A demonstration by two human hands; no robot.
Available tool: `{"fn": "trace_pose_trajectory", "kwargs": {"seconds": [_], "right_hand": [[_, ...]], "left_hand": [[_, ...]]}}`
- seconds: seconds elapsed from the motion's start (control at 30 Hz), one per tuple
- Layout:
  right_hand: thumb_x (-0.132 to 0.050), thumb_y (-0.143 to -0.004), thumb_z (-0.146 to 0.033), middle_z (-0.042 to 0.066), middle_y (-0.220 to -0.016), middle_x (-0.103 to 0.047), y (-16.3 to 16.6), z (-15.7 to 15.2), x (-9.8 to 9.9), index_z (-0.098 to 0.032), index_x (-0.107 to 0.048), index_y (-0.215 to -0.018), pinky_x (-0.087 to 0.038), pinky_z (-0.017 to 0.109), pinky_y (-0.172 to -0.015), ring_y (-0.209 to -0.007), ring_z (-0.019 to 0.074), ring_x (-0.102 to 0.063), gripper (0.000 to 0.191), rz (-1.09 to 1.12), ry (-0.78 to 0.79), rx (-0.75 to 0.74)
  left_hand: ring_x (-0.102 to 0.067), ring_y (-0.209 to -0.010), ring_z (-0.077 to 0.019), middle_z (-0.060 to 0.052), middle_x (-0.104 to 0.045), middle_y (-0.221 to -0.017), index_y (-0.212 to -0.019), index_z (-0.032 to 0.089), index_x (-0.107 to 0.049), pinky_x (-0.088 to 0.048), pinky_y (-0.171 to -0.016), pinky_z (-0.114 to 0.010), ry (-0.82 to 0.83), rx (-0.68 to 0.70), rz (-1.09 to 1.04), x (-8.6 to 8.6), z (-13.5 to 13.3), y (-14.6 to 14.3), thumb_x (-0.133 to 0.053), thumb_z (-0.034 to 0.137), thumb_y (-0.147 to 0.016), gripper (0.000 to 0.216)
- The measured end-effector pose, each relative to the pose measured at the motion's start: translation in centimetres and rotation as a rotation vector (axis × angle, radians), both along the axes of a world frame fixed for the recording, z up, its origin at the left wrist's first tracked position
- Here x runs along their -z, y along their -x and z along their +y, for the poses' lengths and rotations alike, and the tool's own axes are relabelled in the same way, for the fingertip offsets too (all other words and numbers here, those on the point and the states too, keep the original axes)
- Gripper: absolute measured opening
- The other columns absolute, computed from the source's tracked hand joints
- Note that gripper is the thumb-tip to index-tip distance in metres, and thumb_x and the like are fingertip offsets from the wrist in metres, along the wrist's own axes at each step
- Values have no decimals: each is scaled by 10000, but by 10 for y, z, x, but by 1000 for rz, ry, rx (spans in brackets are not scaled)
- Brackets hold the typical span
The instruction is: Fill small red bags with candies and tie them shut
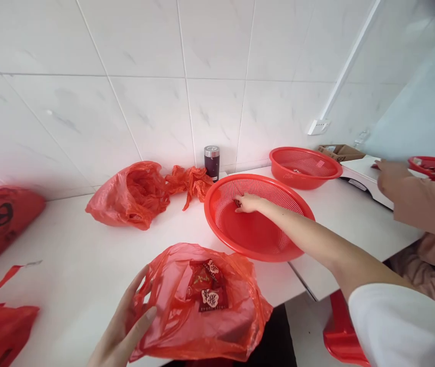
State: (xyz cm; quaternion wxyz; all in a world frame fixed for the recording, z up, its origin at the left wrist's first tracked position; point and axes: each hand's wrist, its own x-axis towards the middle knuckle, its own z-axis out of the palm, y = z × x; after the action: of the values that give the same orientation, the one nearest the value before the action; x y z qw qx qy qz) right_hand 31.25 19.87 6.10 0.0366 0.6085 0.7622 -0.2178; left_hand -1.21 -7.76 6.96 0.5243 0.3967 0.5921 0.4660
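My left hand grips the near-left rim of a thin red plastic bag, thumb on the inside and fingers on the outside. The bag's mouth gapes upward, and a few dark-red printed sachets lie in it. Beyond it stands a wide red perforated basket. Inside that basket, near its far-left wall, is my right hand, fingers closed around a small dark packet whose print is too small to read. My right forearm crosses over the basket's right rim.
A crumpled red bag and a dark tumbler stand near the wall. Farther right are another red basket, a cardboard box and a white scale, with a co-worker's arm reaching over. Red packages lie left.
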Motion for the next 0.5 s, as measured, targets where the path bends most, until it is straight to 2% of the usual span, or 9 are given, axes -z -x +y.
{"fn": "trace_pose_trajectory", "kwargs": {"seconds": [0.07, 0.17, 0.23, 0.3, 0.37, 0.4, 0.47, 0.5], "right_hand": [[-594, -905, -359, 89, -1149, -594, 6, -1, 3, -157, -569, -1168, -514, 381, -820, -963, 196, -601, 332, -6, 13, -30], [-622, -874, -243, 66, -982, -632, 6, -8, -4, -143, -603, -993, -522, 310, -694, -808, 164, -610, 157, 26, 51, -61], [-614, -842, -167, 75, -962, -632, 6, -15, -18, -152, -569, -949, -492, 254, -613, -760, 154, -602, 117, 78, 51, -69], [-547, -867, -161, 71, -1025, -615, 12, -29, -39, -185, -511, -990, -474, 212, -586, -798, 144, -603, 131, 157, 22, -81], [-486, -903, -209, 45, -1054, -593, 25, -52, -63, -227, -454, -1038, -476, 185, -587, -852, 134, -604, 140, 293, -9, -128], [-501, -895, -227, 39, -1034, -588, 34, -68, -74, -234, -451, -1042, -480, 188, -580, -852, 140, -610, 155, 459, -14, -190], [-541, -876, -268, 9, -947, -587, 56, -106, -91, -242, -463, -1017, -475, 197, -549, -763, 131, -613, 163, 644, 96, -369], [-546, -870, -262, -1, -922, -590, 68, -126, -95, -243, -478, -1012, -472, 203, -549, -719, 122, -609, 159, 644, 187, -474]], "left_hand": [[-458, -1323, -312, -46, -538, -1419, -1422, 364, -403, -526, -935, -316, -19, -6, 15, 2, -2, 1, -702, 513, -734, 765], [-559, -1210, -317, -59, -517, -1427, -1444, 377, -351, -544, -895, -344, -3, -3, 18, 3, -6, 4, -681, 540, -740, 794], [-614, -1112, -279, -57, -500, -1425, -1458, 384, -307, -555, -855, -327, 10, 7, 46, 4, -7, 10, -646, 556, -767, 789], [-642, -1013, -250, -59, -535, -1355, -1454, 375, -312, -563, -796, -319, 23, 19, 94, 7, -7, 19, -632, 553, -782, 765], [-649, -930, -240, -62, -616, -1185, -1408, 329, -396, -556, -739, -311, 39, 58, 135, 10, -6, 26, -661, 522, -775, 712], [-647, -891, -238, -57, -646, -1077, -1357, 297, -462, -547, -712, -304, 49, 91, 142, 10, -5, 28, -678, 502, -769, 659], [-628, -784, -214, -38, -661, -880, -1174, 242, -602, -518, -647, -272, 57, 137, 143, 10, -4, 27, -694, 476, -764, 481], [-605, -719, -190, -25, -650, -801, -1058, 228, -647, -495, -609, -249, 47, 132, 140, 8, -3, 25, -693, 473, -766, 385]]}}
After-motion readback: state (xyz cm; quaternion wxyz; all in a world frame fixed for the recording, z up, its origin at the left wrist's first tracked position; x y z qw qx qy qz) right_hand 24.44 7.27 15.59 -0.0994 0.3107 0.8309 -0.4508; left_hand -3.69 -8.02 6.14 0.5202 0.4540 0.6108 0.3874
